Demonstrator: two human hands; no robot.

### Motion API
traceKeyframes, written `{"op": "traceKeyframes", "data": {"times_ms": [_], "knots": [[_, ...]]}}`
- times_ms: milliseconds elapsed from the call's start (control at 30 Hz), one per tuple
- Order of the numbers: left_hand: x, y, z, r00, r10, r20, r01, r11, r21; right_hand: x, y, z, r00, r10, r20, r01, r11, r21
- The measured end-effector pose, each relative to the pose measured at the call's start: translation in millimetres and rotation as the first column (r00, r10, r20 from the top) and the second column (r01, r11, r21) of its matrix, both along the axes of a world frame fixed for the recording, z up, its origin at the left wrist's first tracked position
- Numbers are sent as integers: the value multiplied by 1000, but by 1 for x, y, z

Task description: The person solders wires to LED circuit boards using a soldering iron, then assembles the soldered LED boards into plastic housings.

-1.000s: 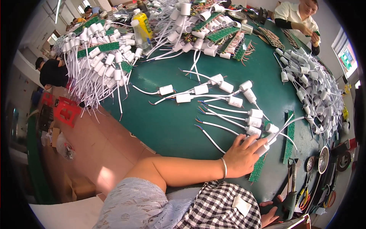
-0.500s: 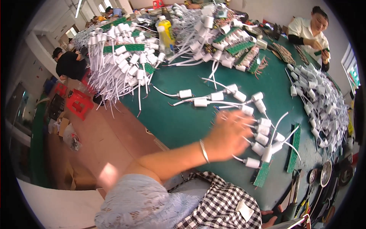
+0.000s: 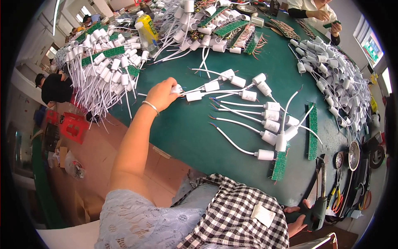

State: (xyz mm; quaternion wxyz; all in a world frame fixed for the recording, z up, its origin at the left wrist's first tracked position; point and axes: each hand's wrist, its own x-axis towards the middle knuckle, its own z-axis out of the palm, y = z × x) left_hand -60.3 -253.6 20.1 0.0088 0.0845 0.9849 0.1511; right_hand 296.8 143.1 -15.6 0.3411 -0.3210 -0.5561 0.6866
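My left hand [image 3: 163, 94] reaches over the green table, its fingers closed around a white lamp holder [image 3: 177, 89] with a white cable. Just beside it lie two more lamp holders, one upper [image 3: 211, 86] and one lower [image 3: 193, 96]. Several others, such as this lamp holder [image 3: 271, 115], rest in a row to the right, with stripped wire ends pointing left. At the lower right, my right hand [image 3: 296, 226] is wrapped around the dark green handle of a tool [image 3: 318, 213] with a long metal front. The apron partly hides that hand.
Green circuit board strips [image 3: 312, 130] lie on the right. Large heaps of wired lamp holders stand at left [image 3: 105, 70], back [image 3: 219, 31] and right [image 3: 342, 87]. Bottles [image 3: 147, 27] stand between two heaps. Pliers [image 3: 338, 201] lie at the right edge. A co-worker [image 3: 313, 14] sits across.
My left hand has moved left and away from the row of lamp holders and closed on a single one. The view has shifted. My right hand stays low at the right.
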Motion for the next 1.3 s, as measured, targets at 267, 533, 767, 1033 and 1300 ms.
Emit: {"op": "traceKeyframes", "data": {"times_ms": [267, 533, 767, 1033, 1300], "knots": [[125, 133, 9, 755, -651, -76, 615, 662, 429, -4, -10, 2, 960, 152, -235, -197, 964, -178], [153, 189, -13, 586, -808, -66, 613, 388, 689, -40, -20, 25, 852, 516, -92, -517, 856, 9], [165, 214, -6, 635, -772, 5, 402, 336, 852, -62, -21, 25, 777, 630, 1, -627, 773, -97], [166, 224, -5, 594, -802, -68, 454, 264, 851, -65, -25, 20, 756, 655, -16, -655, 754, -44], [163, 226, 1, 490, -867, -93, 604, 260, 753, -66, -24, 26, 728, 686, 4, -686, 727, 29]]}}
